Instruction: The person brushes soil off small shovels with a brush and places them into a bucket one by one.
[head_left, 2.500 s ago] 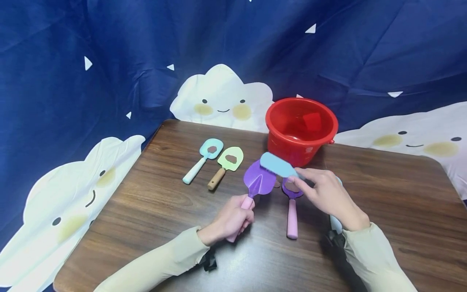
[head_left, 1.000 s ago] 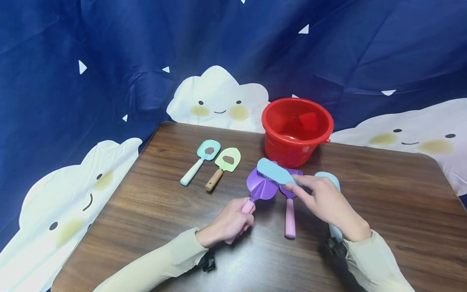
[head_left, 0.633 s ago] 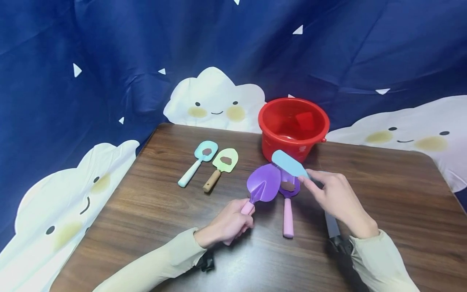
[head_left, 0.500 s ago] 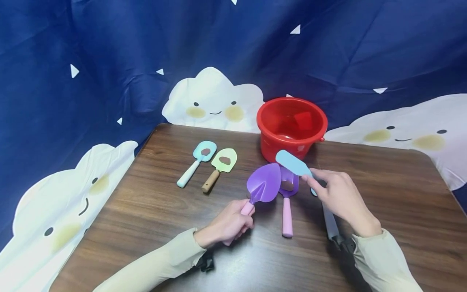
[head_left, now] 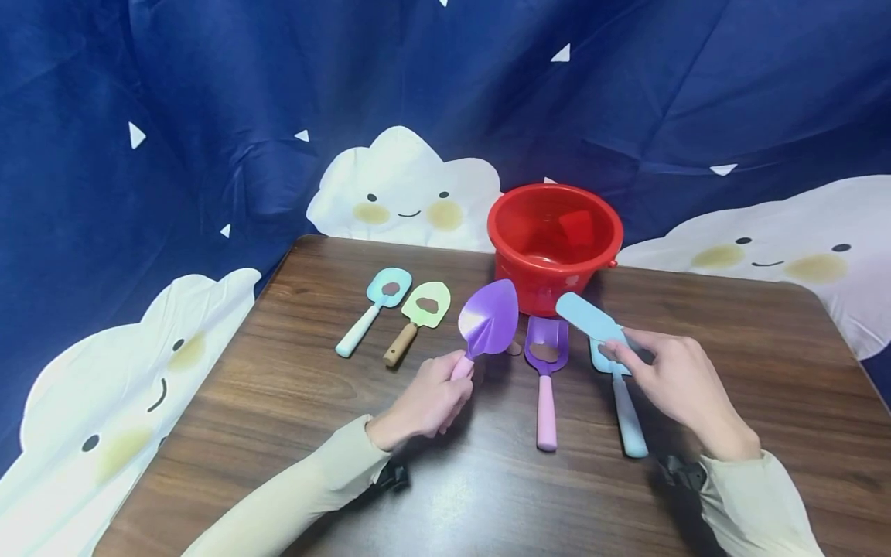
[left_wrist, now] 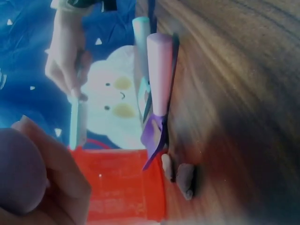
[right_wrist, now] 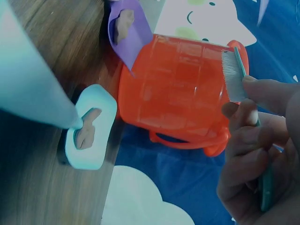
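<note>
My left hand grips the pink handle of a purple trowel, its pointed blade raised above the table with nothing visible on it. In my right hand is a light-blue brush, pinched near its head; white bristles show in the right wrist view. Below the brush lies a light-blue hand shovel, partly covered, with a brown lump on its blade. Left of that rests a purple scoop with a pink handle, also bearing a brown lump.
A red bucket stands behind the tools at the table's back edge. On the left lie another light-blue shovel and a green one with a wooden handle, each with a brown lump. Small stone-like pieces lie near the purple scoop.
The brush has moved right, away from the purple trowel's blade. My left hand has shifted the trowel left and back, uncovering the purple scoop. The view has turned slightly.
</note>
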A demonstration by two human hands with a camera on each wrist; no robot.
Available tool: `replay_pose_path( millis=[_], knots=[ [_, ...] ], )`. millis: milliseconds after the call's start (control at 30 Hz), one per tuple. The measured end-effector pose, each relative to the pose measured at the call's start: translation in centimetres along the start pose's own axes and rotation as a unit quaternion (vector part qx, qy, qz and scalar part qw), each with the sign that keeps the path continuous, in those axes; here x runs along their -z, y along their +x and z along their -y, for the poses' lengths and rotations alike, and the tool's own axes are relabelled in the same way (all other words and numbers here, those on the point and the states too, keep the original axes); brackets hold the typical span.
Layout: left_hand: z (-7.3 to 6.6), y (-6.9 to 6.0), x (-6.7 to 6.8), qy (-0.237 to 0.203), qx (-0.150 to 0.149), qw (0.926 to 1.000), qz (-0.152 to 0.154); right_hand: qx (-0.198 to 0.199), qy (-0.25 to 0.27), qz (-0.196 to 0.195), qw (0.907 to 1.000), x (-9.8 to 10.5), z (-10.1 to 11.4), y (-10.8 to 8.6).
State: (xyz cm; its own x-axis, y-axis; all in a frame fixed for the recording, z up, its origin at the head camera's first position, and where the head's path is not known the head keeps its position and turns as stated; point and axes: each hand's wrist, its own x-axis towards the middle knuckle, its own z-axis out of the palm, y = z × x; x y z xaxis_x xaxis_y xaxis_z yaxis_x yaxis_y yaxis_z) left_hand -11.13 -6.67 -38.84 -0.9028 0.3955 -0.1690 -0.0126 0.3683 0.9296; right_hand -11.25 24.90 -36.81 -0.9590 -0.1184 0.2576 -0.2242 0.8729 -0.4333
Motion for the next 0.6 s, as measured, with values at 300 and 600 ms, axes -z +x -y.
replay_pose_path(
  millis=[300, 600],
  knots=[
    [-1.3, 1.2, 1.5, -0.004, 0.006, 0.9999, 0.013, 0.012, -0.007, -0.023, 0.9996, 0.5, -1.3, -0.9],
    [-3.0, 2.9, 2.9, 0.042, -0.057, 0.9956, 0.062, -0.008, -0.006, -0.045, 0.9989, 1.2, -3.2, -1.8]
  ],
)
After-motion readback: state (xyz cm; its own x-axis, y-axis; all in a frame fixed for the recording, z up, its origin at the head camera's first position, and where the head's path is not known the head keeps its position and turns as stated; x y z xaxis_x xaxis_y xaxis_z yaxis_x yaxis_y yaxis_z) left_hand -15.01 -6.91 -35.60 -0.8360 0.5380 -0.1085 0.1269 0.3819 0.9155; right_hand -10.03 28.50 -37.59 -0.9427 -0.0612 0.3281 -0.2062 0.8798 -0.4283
